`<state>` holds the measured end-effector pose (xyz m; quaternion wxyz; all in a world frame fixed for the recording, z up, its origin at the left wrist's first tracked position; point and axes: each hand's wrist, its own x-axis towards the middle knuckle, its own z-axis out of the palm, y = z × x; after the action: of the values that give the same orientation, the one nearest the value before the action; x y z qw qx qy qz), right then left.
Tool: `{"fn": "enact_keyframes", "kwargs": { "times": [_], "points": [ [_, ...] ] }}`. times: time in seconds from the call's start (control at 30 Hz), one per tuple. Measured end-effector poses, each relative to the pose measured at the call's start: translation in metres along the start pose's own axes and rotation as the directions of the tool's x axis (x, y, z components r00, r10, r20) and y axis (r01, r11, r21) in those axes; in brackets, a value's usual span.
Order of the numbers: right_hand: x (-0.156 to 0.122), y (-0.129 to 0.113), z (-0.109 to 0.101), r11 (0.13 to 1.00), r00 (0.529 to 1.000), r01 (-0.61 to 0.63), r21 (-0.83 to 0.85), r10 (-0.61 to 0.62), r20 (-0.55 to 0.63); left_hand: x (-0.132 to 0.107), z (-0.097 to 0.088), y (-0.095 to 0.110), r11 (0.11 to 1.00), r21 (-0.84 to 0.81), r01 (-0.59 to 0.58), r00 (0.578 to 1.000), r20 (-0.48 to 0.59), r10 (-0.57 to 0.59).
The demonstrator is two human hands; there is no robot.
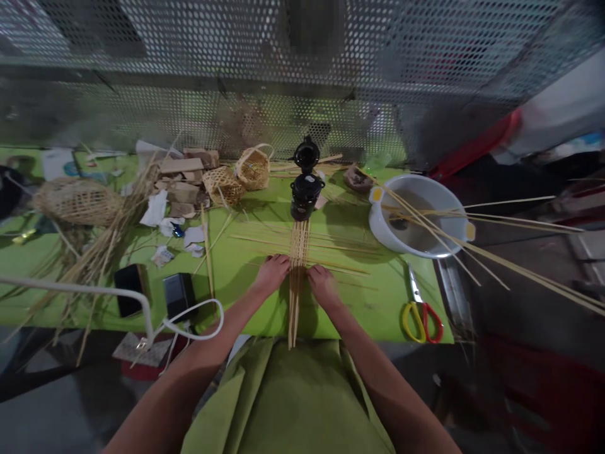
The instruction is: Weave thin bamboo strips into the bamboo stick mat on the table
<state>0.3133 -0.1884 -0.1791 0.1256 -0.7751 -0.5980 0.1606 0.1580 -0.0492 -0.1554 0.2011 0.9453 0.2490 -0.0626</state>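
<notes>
Long pale bamboo strips (pixel 299 249) lie side by side on the green table, pointing toward me, with thinner strips (pixel 340 244) crossing them to form an open weave. My left hand (pixel 273 273) is closed at the left edge of the weave, fingertips pinched on a strip. Opposite it, my right hand (pixel 324 284) is closed at the right edge, also with its fingers on a strip. The exact grip of both hands is partly hidden. A black lidded pot (pixel 305 197) stands on the far ends of the long strips.
Right of the weave are a white tub (pixel 416 236) with strips sticking out, and scissors (pixel 416 302). Woven baskets (pixel 253 169), cardboard pieces (pixel 182 180) and a strip bundle (pixel 101 252) lie left. A phone (pixel 128 290) rests near a white cable (pixel 94 288). Perforated metal (pixel 246 120) borders the back.
</notes>
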Motion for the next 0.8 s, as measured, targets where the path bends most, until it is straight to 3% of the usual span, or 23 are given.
{"fn": "enact_keyframes", "kwargs": {
  "times": [0.2, 0.43, 0.57, 0.7, 0.8],
  "points": [
    [-0.010, 0.012, -0.002, 0.999, 0.999, -0.018, 0.043, 0.020, -0.042, -0.001, 0.000, 0.001, 1.000, 0.007, -0.006, 1.000, 0.007, 0.006],
    [0.000, 0.002, -0.002, 1.000, 1.000, -0.015, 0.005, 0.015, -0.013, 0.001, -0.002, 0.003, 0.999, 0.026, -0.027, 1.000, 0.005, 0.027],
    [-0.001, 0.005, -0.004, 0.998, 0.997, -0.022, 0.067, 0.027, -0.071, -0.002, 0.000, 0.002, 0.999, 0.020, -0.029, 0.998, -0.051, 0.030],
    [-0.002, 0.012, -0.009, 0.994, 0.992, 0.022, 0.110, -0.008, -0.126, -0.004, 0.001, -0.006, 0.999, 0.009, -0.050, 0.991, -0.122, 0.051],
    [0.002, 0.016, -0.010, 0.993, 0.988, 0.058, 0.102, -0.043, -0.148, -0.003, 0.002, -0.017, 0.994, -0.020, -0.109, 0.989, -0.099, 0.107]
  ]
}}
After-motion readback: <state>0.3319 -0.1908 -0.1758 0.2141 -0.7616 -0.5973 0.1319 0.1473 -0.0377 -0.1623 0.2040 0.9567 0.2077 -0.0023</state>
